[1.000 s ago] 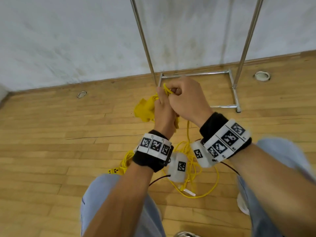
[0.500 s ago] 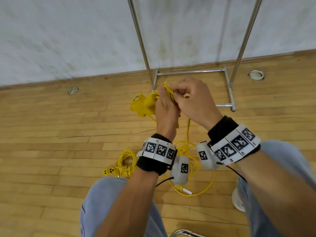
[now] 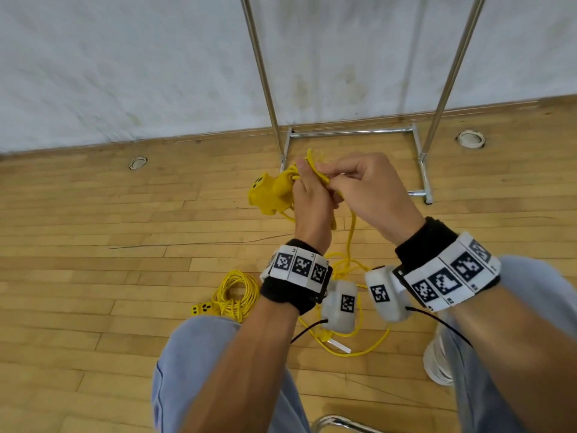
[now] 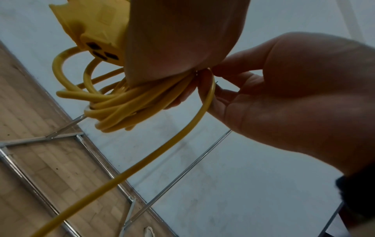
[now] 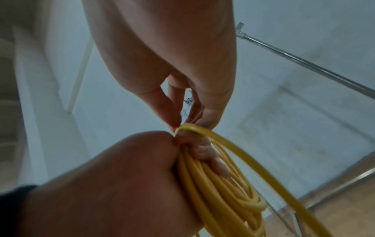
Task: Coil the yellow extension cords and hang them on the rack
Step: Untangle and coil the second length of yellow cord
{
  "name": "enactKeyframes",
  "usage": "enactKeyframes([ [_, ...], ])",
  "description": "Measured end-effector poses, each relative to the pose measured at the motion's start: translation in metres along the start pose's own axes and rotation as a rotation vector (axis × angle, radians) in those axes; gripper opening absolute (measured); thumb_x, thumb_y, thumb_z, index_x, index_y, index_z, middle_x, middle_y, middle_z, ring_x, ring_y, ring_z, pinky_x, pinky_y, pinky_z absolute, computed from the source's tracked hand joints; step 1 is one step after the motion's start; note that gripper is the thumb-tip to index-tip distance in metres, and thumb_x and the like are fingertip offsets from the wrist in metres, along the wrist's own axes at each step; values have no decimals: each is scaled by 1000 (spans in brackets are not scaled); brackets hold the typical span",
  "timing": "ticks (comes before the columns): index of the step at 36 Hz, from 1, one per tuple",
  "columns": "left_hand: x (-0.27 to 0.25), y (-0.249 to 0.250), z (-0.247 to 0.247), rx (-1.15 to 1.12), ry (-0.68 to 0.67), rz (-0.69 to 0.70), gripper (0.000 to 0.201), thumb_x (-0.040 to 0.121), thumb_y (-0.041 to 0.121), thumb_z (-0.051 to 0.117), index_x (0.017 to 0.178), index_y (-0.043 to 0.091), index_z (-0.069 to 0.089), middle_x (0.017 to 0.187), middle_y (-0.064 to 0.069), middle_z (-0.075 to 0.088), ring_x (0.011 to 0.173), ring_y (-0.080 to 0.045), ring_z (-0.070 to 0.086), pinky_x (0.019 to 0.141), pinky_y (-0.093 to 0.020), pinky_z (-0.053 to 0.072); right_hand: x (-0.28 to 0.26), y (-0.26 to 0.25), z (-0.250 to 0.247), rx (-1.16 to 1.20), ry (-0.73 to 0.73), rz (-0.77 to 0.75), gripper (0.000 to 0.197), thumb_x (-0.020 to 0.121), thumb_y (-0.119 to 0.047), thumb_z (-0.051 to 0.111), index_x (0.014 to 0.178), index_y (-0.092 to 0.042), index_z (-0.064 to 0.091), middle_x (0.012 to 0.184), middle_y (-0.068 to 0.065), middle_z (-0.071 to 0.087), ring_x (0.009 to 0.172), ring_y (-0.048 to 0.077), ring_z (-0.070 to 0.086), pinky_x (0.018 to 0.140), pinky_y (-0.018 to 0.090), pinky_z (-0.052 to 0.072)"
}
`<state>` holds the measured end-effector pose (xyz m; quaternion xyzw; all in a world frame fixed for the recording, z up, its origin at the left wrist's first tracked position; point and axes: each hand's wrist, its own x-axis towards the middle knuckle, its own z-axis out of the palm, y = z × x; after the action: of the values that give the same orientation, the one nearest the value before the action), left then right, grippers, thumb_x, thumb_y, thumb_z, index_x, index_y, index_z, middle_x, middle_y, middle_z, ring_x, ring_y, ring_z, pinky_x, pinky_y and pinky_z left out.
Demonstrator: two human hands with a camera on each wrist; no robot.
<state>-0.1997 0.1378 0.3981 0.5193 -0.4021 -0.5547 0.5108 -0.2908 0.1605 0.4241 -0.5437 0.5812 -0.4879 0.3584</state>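
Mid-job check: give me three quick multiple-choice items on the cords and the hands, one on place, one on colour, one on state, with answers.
1. Where does the second coiled cord lie?
A. on the floor by the left wrist
B. on the rack
C. on a table

2. What colour is the socket block beside the left hand?
A. black
B. yellow
C. white

3. What is the right hand doing?
A. hanging open
B. gripping the rack
C. pinching a cord strand against the held coil

Answers: 1 A, it rests on the wooden boards; 2 B, it matches the cord; 3 C, left wrist view shows the pinch.
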Motion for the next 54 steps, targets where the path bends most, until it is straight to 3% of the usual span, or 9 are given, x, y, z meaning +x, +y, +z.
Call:
enactKeyframes([
  [2, 0, 0, -1, -18, 7, -56, 65, 108, 53, 22, 90, 6, 63, 82, -13, 62, 74, -22, 61, 61, -32, 50, -1, 1, -1, -77, -37, -22, 35, 96, -2, 59, 115, -23, 79, 95, -10, 73, 74, 14, 69, 70, 39, 60],
  [7, 2, 0, -5, -90, 0, -199, 61, 109, 52, 21, 101, 6, 61, 86, -13, 65, 82, -25, 68, 59, -28, 55, -13, -1, 9, -220, -68, -62, 31, 102, -11, 54, 127, -18, 72, 117, -6, 74, 94, -4, 66, 71, 1, 45],
  [13, 7, 10, -12, -221, 12, -262, 63, 105, 62, 22, 71, 18, 51, 64, -5, 50, 56, -22, 49, 51, -32, 38, -21, -3, 10, -96, -109, -41, 13, 104, -12, 54, 93, -6, 58, 57, -9, 64, 42, 10, 61, 47, 21, 48],
  [21, 16, 16, -16, -426, -36, -267, 59, 102, 66, 28, 79, 16, 50, 61, 3, 50, 46, -14, 42, 45, -24, 36, -22, 5, 4, -26, -253, -21, 32, 103, -20, 61, 80, 1, 64, 61, 11, 69, 52, 27, 67, 51, 28, 51],
  [25, 14, 20, -18, -486, -72, -313, 49, 97, 61, 54, 71, 21, 47, 58, 5, 39, 45, -9, 34, 41, -23, 33, -24, 8, 2, 50, -301, 32, 35, 101, -26, 64, 82, 3, 68, 65, 15, 70, 53, 26, 67, 52, 29, 52],
  [35, 15, 31, -33, -645, -17, -298, 37, 99, 42, 63, 72, 22, 46, 57, 7, 30, 46, -9, 29, 48, -25, 34, -35, 17, 9, 23, -412, 103, 65, 102, -53, 52, 71, 3, 68, 59, 16, 66, 47, 21, 57, 51, 23, 45],
  [40, 17, 35, -49, -737, -11, -300, 45, 100, 46, 58, 68, 20, 41, 57, 8, 32, 46, -9, 32, 51, -24, 36, -43, 26, 18, 16, -454, 77, 67, 103, -55, 47, 73, 1, 67, 57, 13, 57, 50, 23, 50, 53, 22, 40],
  [46, 15, 40, -66, -768, -25, -320, 42, 97, 23, 67, 64, 21, 40, 54, 8, 31, 44, -9, 33, 47, -25, 36, -49, 37, 18, 3, -506, 104, 63, 101, -58, 47, 62, -9, 49, 55, 3, 44, 48, 17, 37, 50, 24, 34],
  [54, 8, 47, -92, -888, -359, -417, 38, 103, 21, 50, 68, 23, 36, 44, 9, 35, 36, -7, 33, 46, -21, 28, -42, 72, 9, -128, -553, 167, 66, 93, -68, 46, 49, -20, 39, 48, 3, 38, 44, 16, 31, 55, 27, 34],
])
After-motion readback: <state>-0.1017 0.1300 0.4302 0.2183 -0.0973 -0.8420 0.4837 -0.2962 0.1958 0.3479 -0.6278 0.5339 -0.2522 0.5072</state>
